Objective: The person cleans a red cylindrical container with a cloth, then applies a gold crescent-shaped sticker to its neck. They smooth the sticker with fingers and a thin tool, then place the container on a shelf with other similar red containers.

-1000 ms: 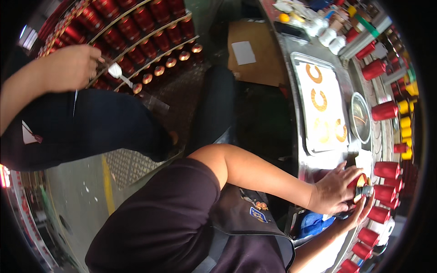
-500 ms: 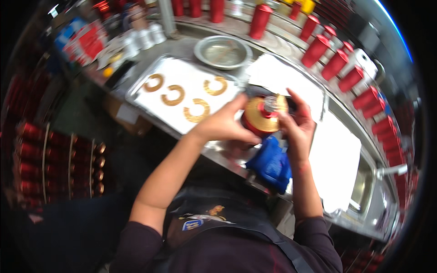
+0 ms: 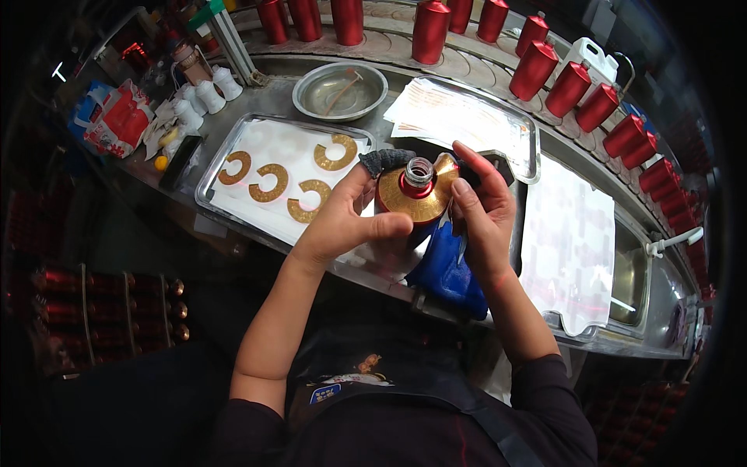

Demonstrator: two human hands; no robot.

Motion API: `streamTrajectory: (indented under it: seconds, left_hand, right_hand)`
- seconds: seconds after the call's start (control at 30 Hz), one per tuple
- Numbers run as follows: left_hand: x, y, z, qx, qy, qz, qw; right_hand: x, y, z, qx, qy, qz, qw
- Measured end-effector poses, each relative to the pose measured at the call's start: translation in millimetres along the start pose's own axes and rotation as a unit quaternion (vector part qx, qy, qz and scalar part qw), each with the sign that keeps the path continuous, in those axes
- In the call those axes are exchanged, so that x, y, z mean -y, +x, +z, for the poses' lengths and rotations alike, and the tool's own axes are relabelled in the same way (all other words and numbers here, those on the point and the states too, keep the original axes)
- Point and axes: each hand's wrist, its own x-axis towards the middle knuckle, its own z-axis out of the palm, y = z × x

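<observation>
Having turned to face the desk [image 3: 272,97], I hold the gold-shouldered bottle [image 3: 411,202], my left hand [image 3: 336,219] curled at its 9 o'clock; a gold tab [image 3: 446,166] juts at 2, so the shoulder looks unfinished. My right hand [image 3: 484,222], half-open at 4: grip unclear.

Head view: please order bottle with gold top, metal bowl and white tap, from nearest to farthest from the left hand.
1. Bottle: against the left hand.
2. Metal bowl: beyond that hand, on the counter.
3. White tap: far right.
</observation>
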Motion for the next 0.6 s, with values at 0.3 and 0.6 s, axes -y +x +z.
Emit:
streamTrajectory:
  seconds: [0.3,0.6]
  left_hand:
    - [16,2,23,-0.055,-0.058,0.019,0.997]
    - [7,13,33,-0.135,-0.024,0.076,0.988]
  right_hand:
    - [-9,6,-11,0.033,-0.073,-0.018,0.997]
    - [-10,16,-16,0.032,-0.089,-0.031,0.995]
